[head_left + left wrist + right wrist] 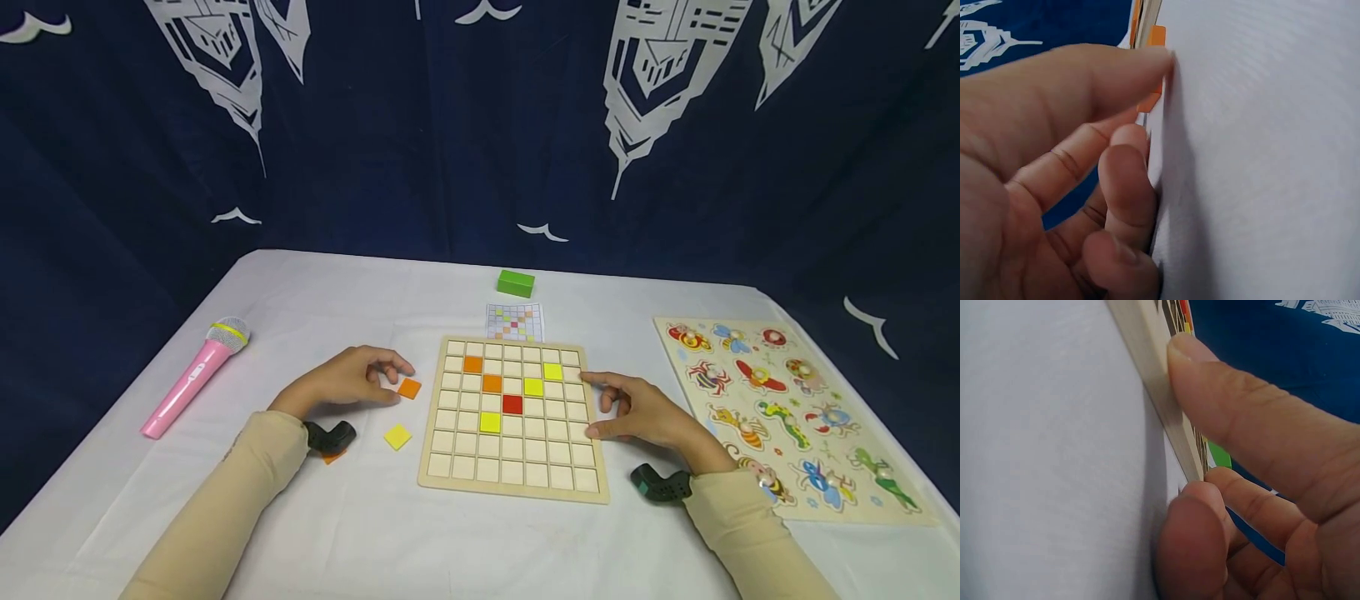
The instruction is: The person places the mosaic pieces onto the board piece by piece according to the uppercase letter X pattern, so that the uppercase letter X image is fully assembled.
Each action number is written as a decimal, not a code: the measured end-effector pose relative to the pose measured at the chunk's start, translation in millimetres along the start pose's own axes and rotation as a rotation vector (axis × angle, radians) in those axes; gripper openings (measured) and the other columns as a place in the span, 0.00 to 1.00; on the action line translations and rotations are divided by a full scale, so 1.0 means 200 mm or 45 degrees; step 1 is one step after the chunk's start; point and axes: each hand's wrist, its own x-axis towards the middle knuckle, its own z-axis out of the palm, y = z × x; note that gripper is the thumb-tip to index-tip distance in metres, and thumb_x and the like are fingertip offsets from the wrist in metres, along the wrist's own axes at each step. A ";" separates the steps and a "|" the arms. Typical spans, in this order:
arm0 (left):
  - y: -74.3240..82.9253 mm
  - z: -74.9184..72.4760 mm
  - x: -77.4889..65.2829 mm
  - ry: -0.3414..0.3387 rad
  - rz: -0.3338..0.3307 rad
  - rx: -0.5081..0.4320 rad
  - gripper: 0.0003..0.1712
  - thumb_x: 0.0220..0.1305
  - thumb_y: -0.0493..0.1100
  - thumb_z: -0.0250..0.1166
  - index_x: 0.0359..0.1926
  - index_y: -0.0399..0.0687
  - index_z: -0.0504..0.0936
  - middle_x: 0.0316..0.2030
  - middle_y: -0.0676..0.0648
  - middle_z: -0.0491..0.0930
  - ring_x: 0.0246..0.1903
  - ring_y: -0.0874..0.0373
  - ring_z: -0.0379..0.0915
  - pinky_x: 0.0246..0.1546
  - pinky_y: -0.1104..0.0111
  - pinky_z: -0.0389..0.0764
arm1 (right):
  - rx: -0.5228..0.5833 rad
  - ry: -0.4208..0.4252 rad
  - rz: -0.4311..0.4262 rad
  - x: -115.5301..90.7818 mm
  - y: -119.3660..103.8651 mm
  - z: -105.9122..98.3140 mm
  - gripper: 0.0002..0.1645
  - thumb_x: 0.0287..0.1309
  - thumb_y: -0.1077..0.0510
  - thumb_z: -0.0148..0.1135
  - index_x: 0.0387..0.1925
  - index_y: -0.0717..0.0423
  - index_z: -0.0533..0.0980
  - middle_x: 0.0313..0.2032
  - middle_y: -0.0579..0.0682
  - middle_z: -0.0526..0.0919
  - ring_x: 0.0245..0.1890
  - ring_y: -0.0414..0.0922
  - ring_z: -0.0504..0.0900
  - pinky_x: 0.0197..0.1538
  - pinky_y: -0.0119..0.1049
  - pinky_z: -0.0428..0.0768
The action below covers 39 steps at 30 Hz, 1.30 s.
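Observation:
My left hand (351, 377) is low over the cloth left of the wooden grid board (517, 493), its thumb and index finger spread around a loose orange square tile (409, 388). That tile lies flat, and in the left wrist view my thumb (1129, 75) covers part of it. My right hand (637, 408) rests at the board's right edge, thumb and index fingertip touching the rim apart from each other. Orange tiles (472, 364), yellow tiles (552, 372) and a red tile (512, 404) sit in board cells. A loose yellow tile (397, 437) lies nearer me.
Another orange tile (333, 457) shows partly under my left wrist. Behind the board lie a printed pattern card (514, 322) and a green block (516, 283). A pink microphone (197, 377) is at the left, an insect puzzle board (787, 417) at the right.

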 end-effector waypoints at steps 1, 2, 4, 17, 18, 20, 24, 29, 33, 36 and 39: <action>0.00 0.00 0.00 0.001 -0.002 0.007 0.23 0.62 0.38 0.78 0.58 0.41 0.87 0.42 0.49 0.82 0.28 0.57 0.68 0.33 0.69 0.70 | 0.001 -0.001 -0.002 0.00 0.00 0.00 0.51 0.52 0.63 0.85 0.74 0.73 0.69 0.38 0.52 0.74 0.28 0.42 0.67 0.30 0.32 0.69; 0.00 0.00 0.00 0.003 -0.003 0.013 0.23 0.62 0.38 0.78 0.58 0.41 0.87 0.42 0.49 0.81 0.28 0.57 0.68 0.33 0.69 0.70 | 0.003 -0.002 -0.001 0.00 0.00 0.00 0.52 0.52 0.63 0.85 0.73 0.73 0.69 0.38 0.52 0.74 0.28 0.42 0.67 0.30 0.32 0.69; 0.00 0.01 0.00 0.008 -0.009 0.019 0.23 0.62 0.38 0.79 0.58 0.42 0.88 0.42 0.50 0.81 0.27 0.58 0.67 0.32 0.69 0.69 | 0.004 -0.003 -0.003 0.00 0.00 0.00 0.51 0.52 0.63 0.85 0.73 0.74 0.69 0.38 0.52 0.74 0.28 0.42 0.67 0.29 0.32 0.69; -0.01 0.03 0.00 0.047 -0.044 0.005 0.20 0.61 0.39 0.79 0.55 0.44 0.89 0.41 0.50 0.81 0.27 0.58 0.68 0.32 0.69 0.68 | 0.038 -0.011 0.015 0.00 0.00 0.00 0.52 0.52 0.64 0.85 0.74 0.74 0.67 0.39 0.52 0.74 0.27 0.41 0.67 0.27 0.31 0.71; -0.01 0.03 0.00 0.050 -0.047 0.005 0.20 0.61 0.39 0.79 0.55 0.44 0.89 0.41 0.50 0.81 0.27 0.58 0.68 0.32 0.69 0.68 | 0.038 -0.011 0.015 0.00 0.00 0.00 0.52 0.52 0.64 0.85 0.74 0.74 0.67 0.39 0.52 0.74 0.27 0.41 0.67 0.27 0.31 0.71; -0.01 0.03 0.00 0.056 -0.051 0.007 0.19 0.61 0.39 0.79 0.54 0.44 0.89 0.41 0.50 0.81 0.27 0.58 0.67 0.32 0.69 0.67 | 0.037 -0.011 0.015 0.00 -0.01 -0.01 0.52 0.52 0.64 0.85 0.74 0.74 0.67 0.39 0.52 0.74 0.26 0.41 0.67 0.27 0.31 0.71; -0.01 0.03 0.00 0.062 -0.049 0.015 0.18 0.61 0.39 0.79 0.52 0.44 0.89 0.41 0.50 0.81 0.27 0.58 0.67 0.32 0.68 0.67 | 0.036 -0.010 0.017 0.00 -0.01 -0.01 0.52 0.52 0.64 0.85 0.74 0.74 0.67 0.39 0.53 0.74 0.26 0.41 0.67 0.26 0.31 0.72; -0.01 0.03 -0.01 0.060 -0.030 0.019 0.17 0.62 0.40 0.80 0.51 0.44 0.89 0.41 0.50 0.81 0.26 0.58 0.67 0.32 0.68 0.68 | 0.030 -0.010 0.015 0.00 -0.01 0.00 0.52 0.52 0.64 0.85 0.74 0.74 0.68 0.39 0.53 0.74 0.27 0.41 0.67 0.27 0.31 0.72; -0.01 0.03 -0.01 0.060 -0.012 0.004 0.16 0.62 0.41 0.79 0.50 0.45 0.89 0.42 0.50 0.81 0.26 0.59 0.67 0.32 0.68 0.68 | 0.027 -0.009 0.010 0.00 0.00 0.00 0.52 0.52 0.64 0.85 0.74 0.74 0.68 0.39 0.52 0.74 0.27 0.42 0.67 0.27 0.31 0.71; -0.01 0.03 0.00 0.058 0.002 -0.011 0.16 0.63 0.41 0.79 0.50 0.45 0.88 0.42 0.49 0.81 0.26 0.59 0.67 0.32 0.69 0.69 | 0.023 -0.007 0.002 0.00 0.00 0.00 0.52 0.52 0.64 0.85 0.74 0.74 0.68 0.39 0.52 0.74 0.27 0.42 0.67 0.28 0.32 0.70; -0.01 0.03 0.00 0.047 0.015 -0.031 0.16 0.63 0.41 0.79 0.50 0.44 0.88 0.42 0.49 0.83 0.26 0.59 0.67 0.31 0.69 0.68 | 0.022 -0.004 -0.007 0.00 0.00 0.00 0.51 0.52 0.64 0.85 0.74 0.74 0.68 0.38 0.52 0.74 0.27 0.41 0.67 0.28 0.32 0.69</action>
